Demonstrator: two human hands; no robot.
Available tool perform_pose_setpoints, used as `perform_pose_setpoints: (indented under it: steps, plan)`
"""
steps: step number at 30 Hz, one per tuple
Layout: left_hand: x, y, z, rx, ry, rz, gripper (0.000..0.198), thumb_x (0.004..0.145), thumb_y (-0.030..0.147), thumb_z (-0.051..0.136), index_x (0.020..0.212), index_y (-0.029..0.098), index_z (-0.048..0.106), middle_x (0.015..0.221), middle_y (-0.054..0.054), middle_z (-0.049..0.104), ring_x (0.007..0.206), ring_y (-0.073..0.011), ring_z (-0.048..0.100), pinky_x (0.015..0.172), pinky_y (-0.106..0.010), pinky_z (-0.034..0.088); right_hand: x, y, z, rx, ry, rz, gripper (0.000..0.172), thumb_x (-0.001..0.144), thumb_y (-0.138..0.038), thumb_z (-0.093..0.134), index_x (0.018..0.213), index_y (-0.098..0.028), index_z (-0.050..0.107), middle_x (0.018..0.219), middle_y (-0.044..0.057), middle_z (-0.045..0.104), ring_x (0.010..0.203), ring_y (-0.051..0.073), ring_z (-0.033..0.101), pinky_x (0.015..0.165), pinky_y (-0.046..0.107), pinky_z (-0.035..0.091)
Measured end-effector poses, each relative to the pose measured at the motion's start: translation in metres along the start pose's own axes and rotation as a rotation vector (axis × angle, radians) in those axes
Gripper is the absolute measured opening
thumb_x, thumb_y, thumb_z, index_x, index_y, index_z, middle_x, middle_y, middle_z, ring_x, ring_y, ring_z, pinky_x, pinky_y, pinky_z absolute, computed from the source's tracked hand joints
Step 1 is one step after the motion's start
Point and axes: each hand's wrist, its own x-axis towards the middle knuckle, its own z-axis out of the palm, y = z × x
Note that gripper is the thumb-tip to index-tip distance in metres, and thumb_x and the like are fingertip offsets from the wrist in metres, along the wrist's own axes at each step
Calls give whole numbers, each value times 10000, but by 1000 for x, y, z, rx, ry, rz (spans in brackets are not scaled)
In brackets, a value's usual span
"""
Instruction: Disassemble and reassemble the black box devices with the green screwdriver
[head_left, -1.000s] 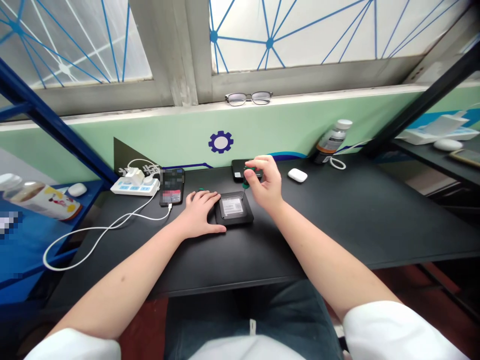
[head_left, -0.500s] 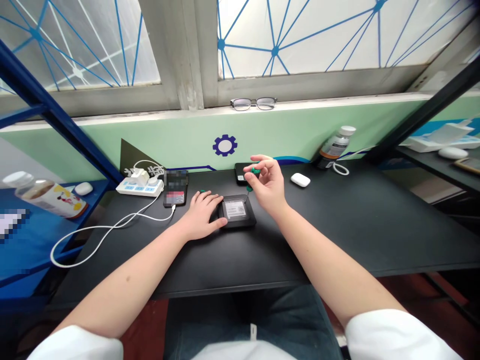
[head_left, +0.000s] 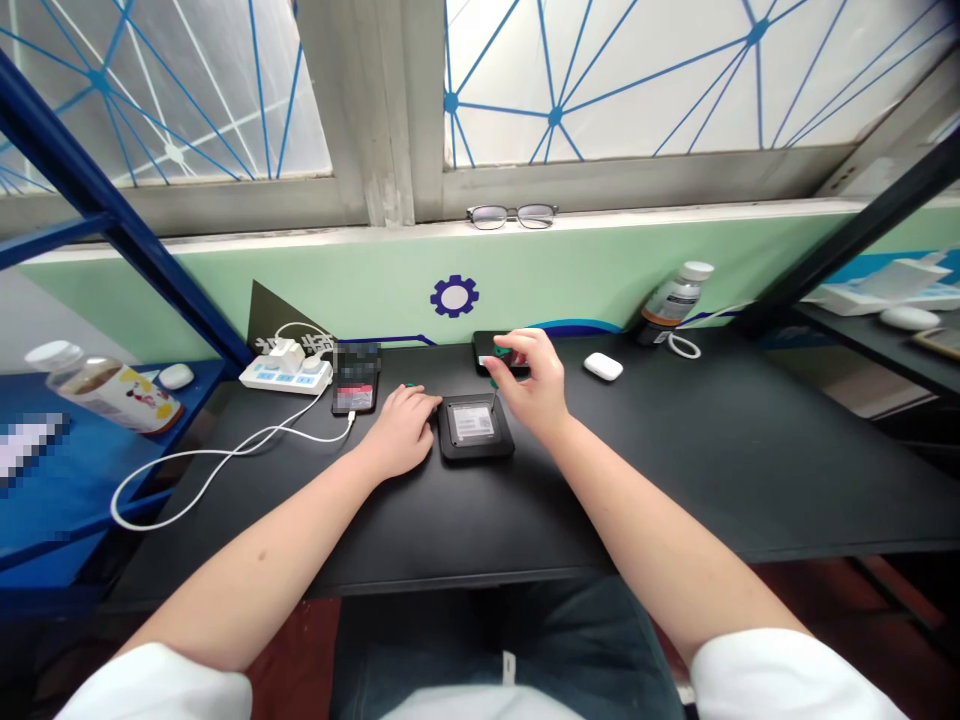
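Note:
A black square device (head_left: pixel 475 424) with a white label lies on the black desk. In my right hand (head_left: pixel 531 375) is a green-handled screwdriver (head_left: pixel 502 352), its handle pinched between thumb and fingers and its thin shaft pointing down at the device's upper right corner. My left hand (head_left: pixel 403 430) rests at the device's left side, fingertips near its upper left corner, fingers close together with thumb tucked in. Whether it grips anything cannot be made out. A bit of something green (head_left: pixel 409 386) shows just behind the left fingers.
Behind my right hand lies a dark box-like object (head_left: pixel 486 346). Left are a phone (head_left: pixel 355 378) on a white cable and a power strip (head_left: pixel 286 373). Right are a white earbud case (head_left: pixel 603 366) and a bottle (head_left: pixel 672 300). Glasses (head_left: pixel 512 216) sit on the sill.
The screwdriver has come upright, its tip still at the device's upper right corner. My left thumb has drawn back off the device toward the other fingers. The whole view has shifted slightly.

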Motion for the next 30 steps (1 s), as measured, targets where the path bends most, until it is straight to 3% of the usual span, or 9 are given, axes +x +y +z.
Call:
perform_pose_setpoints:
  steps: [5,11,15,19,22,24,30]
  plan:
    - [1,1,-4,33,25,5,416,963,109,501,1330,156,689,1333,-141,759,1410,-339,607,1296,-657,342,-2,1,0,-52,9,-22,240,910,-410,820,1102,-298,728,959,43,637,833,214,641,679,388,598]
    - [2,-4,-2,24,28,12,402,963,50,490,1259,164,736,1263,-144,788,1375,-324,649,1225,-599,464,2,-12,-6,3,5,67,252,1056,-385,547,1111,-263,761,913,58,634,799,210,634,727,426,586]
    - [2,-8,-1,41,28,10,469,911,-18,482,1250,171,746,1261,-132,793,1377,-317,650,1200,-577,495,4,-8,-6,39,-8,173,190,1000,-437,651,1047,-264,714,902,24,614,742,174,574,706,384,560]
    - [2,-9,-2,92,24,28,485,894,-52,458,1185,187,763,1233,-130,797,1337,-306,678,1146,-553,536,1,-3,-1,136,3,271,239,903,-417,773,984,-273,601,1003,16,589,852,175,597,719,350,545]
    - [2,-6,-5,115,25,52,457,918,-39,449,1157,191,763,1214,-133,798,1301,-295,698,1158,-555,523,-1,-5,1,209,1,327,312,866,-397,811,995,-280,553,1081,23,624,905,179,644,711,334,546]
    - [2,-4,-7,116,29,64,442,931,-27,445,1144,193,764,1193,-131,802,1285,-287,705,1193,-565,490,-3,-8,2,165,-1,340,323,865,-421,811,999,-281,553,1014,9,651,869,178,652,725,341,551]
    - [2,4,-13,97,40,66,304,1006,100,486,1076,211,760,1096,-99,813,1116,-257,748,1215,-546,452,-4,-9,1,-5,43,387,462,794,-500,868,940,-281,489,871,-37,564,741,152,544,672,316,516]
